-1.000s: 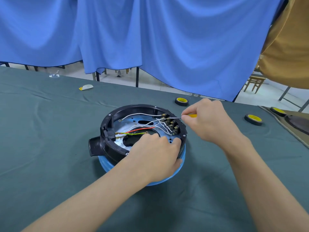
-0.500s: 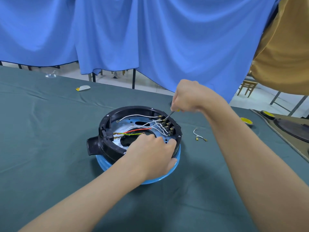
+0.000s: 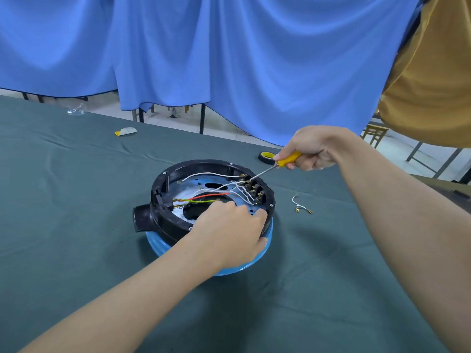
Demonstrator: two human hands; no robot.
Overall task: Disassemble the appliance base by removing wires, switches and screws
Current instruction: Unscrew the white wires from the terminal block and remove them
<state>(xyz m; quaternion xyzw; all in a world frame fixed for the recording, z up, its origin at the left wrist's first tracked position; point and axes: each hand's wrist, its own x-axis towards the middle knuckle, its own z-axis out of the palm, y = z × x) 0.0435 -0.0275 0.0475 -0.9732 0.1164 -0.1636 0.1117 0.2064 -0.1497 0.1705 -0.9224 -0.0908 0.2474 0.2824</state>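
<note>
Slanting down-left from the right grip [image 3: 309, 146], curled tight round its yellow handle, the screwdriver [image 3: 288, 159] is pointed at the switch terminals [image 3: 252, 189] on the right inner rim of the appliance base [image 3: 163, 200], held mid-frame on the surface [image 3: 76, 225] by the left grip [image 3: 229, 230] clasped over its near rim.

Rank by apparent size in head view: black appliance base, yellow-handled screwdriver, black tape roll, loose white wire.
Round black appliance base
Yellow-handled screwdriver
Black tape roll and loose white wire look alike, the roll farther away
</note>
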